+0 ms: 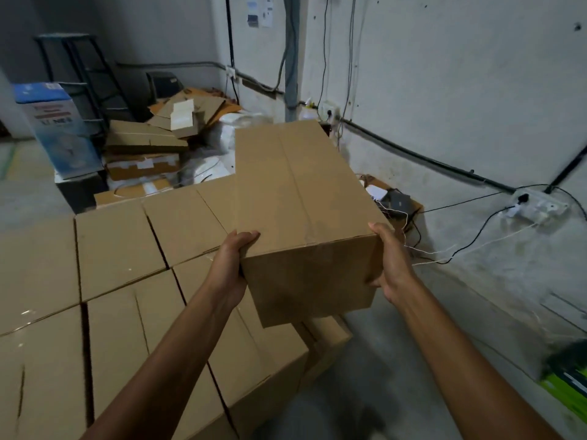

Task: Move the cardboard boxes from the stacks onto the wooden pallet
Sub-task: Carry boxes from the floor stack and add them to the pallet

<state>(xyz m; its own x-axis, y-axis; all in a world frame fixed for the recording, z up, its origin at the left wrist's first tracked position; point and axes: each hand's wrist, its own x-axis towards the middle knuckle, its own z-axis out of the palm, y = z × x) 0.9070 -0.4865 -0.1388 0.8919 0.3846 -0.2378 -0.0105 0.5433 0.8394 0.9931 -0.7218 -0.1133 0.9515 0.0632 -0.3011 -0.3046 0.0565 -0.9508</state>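
A plain brown cardboard box (295, 198) with a taped top seam is lifted at the centre of the view, above the right edge of a stack of like boxes (120, 281). My left hand (230, 265) grips its near left corner, thumb on top. My right hand (389, 262) holds the near right corner, thumb over the top edge and fingers down the side. The stack of closed boxes fills the lower left. No wooden pallet is in view.
A heap of flattened cardboard and white bags (178, 134) lies behind the stack. A blue and white carton (57, 128) stands at the left. Cables and a wall socket (533, 208) run along the right wall. A green box (568, 385) sits on the grey floor (397, 376) at right.
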